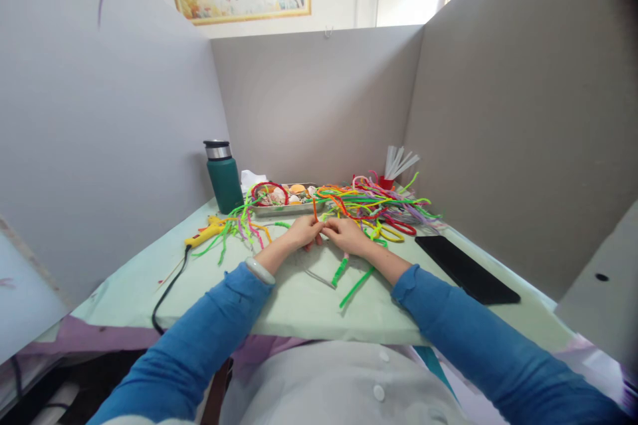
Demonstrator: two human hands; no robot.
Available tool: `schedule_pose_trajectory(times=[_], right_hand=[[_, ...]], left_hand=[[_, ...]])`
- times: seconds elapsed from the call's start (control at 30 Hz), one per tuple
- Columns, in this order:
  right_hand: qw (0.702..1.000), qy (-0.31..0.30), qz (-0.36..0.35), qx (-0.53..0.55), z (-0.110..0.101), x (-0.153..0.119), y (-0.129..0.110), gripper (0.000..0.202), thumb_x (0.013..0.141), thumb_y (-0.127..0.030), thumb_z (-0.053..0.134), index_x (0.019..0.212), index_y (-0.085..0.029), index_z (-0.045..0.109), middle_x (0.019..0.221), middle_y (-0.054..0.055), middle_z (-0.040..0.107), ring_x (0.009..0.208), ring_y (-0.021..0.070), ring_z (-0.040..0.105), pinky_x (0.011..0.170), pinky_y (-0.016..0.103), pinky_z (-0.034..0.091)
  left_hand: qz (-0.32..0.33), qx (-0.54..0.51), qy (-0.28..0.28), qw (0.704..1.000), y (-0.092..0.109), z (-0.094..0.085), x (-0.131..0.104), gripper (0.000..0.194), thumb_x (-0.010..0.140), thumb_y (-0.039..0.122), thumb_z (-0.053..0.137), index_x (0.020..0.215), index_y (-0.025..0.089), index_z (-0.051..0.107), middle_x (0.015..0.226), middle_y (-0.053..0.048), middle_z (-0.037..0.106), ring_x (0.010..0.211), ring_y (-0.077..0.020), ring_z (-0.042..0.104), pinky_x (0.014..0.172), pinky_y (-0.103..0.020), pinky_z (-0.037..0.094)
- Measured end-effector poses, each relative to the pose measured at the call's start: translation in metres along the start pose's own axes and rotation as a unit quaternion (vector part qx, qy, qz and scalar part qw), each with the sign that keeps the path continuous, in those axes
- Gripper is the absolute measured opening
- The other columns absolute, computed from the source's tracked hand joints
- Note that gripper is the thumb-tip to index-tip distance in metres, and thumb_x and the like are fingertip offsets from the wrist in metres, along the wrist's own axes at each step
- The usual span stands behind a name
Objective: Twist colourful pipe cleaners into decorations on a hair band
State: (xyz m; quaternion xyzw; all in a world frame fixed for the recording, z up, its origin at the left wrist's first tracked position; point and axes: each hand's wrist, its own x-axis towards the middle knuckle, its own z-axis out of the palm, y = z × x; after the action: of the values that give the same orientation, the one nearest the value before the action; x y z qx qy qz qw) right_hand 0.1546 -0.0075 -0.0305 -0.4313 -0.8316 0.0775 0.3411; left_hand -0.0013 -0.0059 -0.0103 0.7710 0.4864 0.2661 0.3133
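Orange, the pipe cleaner (315, 208) is the item in hand: it rises from the point where the two hands meet, its long axis running up and away from the person toward the metal tray (259, 210). Left of that meeting point lie a yellow glue gun (204, 234) with its black cord and, farther back, a green flask (224, 178); both are well apart from the grip. The left hand (302, 232) has its fingertips pressed together on the lower end of the orange piece. The right hand (345, 236) meets it fingertip to fingertip, pinching the same spot; which hand bears the hold cannot be told. Just below the right hand two green pipe cleaners (355, 287) lie slanting toward the person. Behind and right of the grip sprawls the loose pile of pipe cleaners (383, 209); farther right lies a black phone (466, 270).
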Motion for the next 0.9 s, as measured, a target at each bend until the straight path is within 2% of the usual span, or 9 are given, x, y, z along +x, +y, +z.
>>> schedule_pose_trajectory(times=[0.9], right_hand=[[1.0, -0.01, 0.011, -0.001, -0.0018, -0.0006, -0.0023, 0.027, 0.084, -0.031, 0.045, 0.069, -0.016, 0.061, 0.055, -0.002, 0.054, 0.049, 0.0076, 0.042, 0.049, 0.02, 0.024]], left_hand=[[0.01, 0.013, -0.004, 1.0, -0.0042, -0.0001, 0.0017, 0.03, 0.083, 0.033, 0.037, 0.088, 0.011, 0.056, 0.067, -0.004, 0.063, 0.032, -0.0055, 0.043, 0.033, -0.017, 0.032]])
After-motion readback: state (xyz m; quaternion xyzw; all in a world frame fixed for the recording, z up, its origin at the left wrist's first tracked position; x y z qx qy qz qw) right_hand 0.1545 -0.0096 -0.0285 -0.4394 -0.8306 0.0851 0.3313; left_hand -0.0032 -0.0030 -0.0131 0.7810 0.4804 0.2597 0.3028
